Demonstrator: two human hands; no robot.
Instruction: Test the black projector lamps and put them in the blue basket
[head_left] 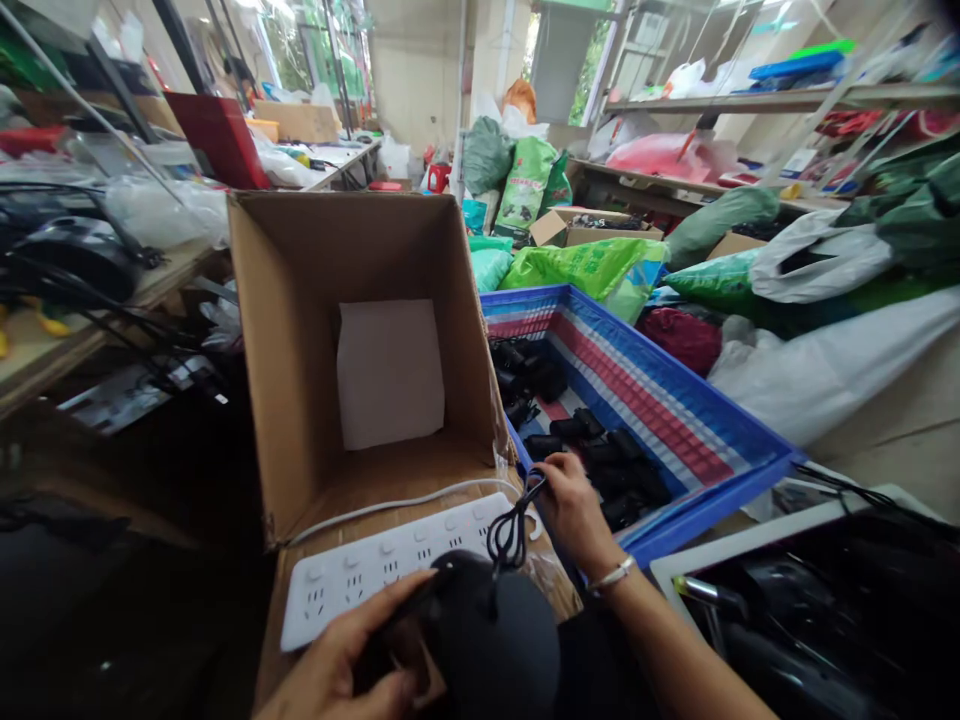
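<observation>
At the bottom, my left hand (352, 650) grips a black rounded device (495, 640) by its left side; its exact kind is unclear. From the top of the device rises a looped black cable (510, 530). My right hand (574, 505), with a light bracelet at the wrist, pinches the upper end of this cable. Just beyond the device lies a white power strip (390, 560) with a row of sockets and switches. It rests on cardboard in front of an open cardboard box (285, 370), which lies on its side with its opening toward me.
Right of the box stands a blue-rimmed crate (697, 390) with a striped lining and several black parts (585, 425). A white-edged bin (675, 575) of black items sits at lower right. Bags (577, 265) pile behind. A cluttered workbench (150, 290) runs along the left.
</observation>
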